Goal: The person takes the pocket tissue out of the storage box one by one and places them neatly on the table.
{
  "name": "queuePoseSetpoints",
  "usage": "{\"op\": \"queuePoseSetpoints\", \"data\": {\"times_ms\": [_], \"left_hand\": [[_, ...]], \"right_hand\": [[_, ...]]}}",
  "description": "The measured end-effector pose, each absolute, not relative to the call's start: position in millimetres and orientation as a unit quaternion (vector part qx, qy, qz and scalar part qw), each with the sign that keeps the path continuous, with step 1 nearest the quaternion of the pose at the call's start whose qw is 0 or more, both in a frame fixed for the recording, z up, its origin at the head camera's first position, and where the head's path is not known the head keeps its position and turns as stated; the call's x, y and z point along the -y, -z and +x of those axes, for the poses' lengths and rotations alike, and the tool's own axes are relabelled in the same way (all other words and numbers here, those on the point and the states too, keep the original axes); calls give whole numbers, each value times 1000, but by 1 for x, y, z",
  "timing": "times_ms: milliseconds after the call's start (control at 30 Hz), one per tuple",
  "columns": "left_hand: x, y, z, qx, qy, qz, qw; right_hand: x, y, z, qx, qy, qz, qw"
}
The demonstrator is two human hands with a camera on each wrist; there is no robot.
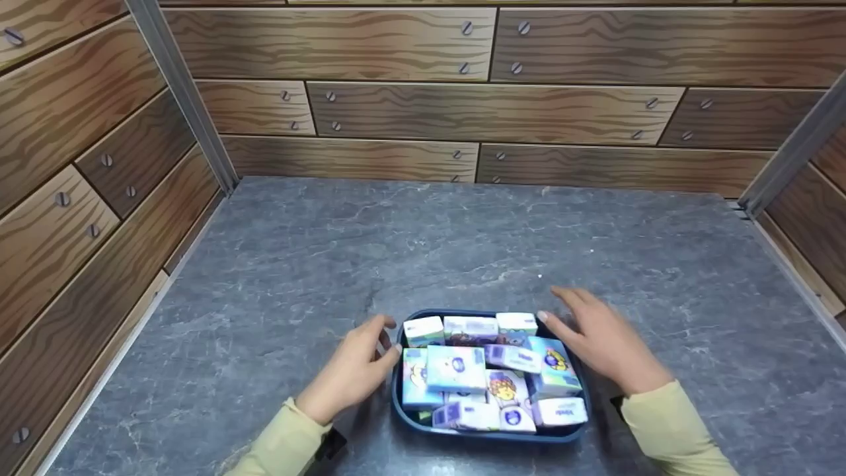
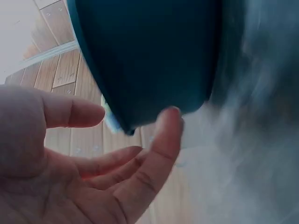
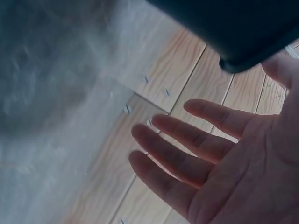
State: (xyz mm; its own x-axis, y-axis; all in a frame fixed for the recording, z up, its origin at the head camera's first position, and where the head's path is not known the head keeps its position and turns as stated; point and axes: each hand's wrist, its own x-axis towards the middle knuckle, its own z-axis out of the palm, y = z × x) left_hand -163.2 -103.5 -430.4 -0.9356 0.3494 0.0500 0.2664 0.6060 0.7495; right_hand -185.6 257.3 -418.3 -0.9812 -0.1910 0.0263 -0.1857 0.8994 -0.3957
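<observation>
A dark blue plastic bin (image 1: 489,436) full of small packs printed with cartoons stands near the front of the table. On top lies a light blue pack (image 1: 456,369), with a narrow purple-and-white pack (image 1: 513,358) beside it. My left hand (image 1: 350,370) is at the bin's left side, fingers loosely bent and thumb near the rim. In the left wrist view, the bin's outer wall (image 2: 149,60) rises just beyond those fingers. At the far right corner is my right hand (image 1: 605,340), its fingers spread and its thumb by the rim. Neither hand grips anything.
The grey marbled tabletop (image 1: 410,238) stretches behind and around the bin. Wood-plank-patterned panels (image 1: 370,46) enclose it at the back and both sides, with metal posts (image 1: 192,99) at the corners.
</observation>
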Motion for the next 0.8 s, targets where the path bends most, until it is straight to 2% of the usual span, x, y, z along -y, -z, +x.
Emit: {"op": "queuePoseSetpoints", "data": {"times_ms": [200, 533, 800], "left_hand": [[99, 442, -160, -840, -511, 163, 85], [86, 454, -157, -849, -495, 183, 30], [90, 453, -158, -856, -486, 171, 37]], "right_hand": [[-260, 425, -182, -959, 252, -117, 53], [-259, 427, -179, -960, 232, -149, 55], [-254, 425, -184, -960, 222, -159, 58]]}}
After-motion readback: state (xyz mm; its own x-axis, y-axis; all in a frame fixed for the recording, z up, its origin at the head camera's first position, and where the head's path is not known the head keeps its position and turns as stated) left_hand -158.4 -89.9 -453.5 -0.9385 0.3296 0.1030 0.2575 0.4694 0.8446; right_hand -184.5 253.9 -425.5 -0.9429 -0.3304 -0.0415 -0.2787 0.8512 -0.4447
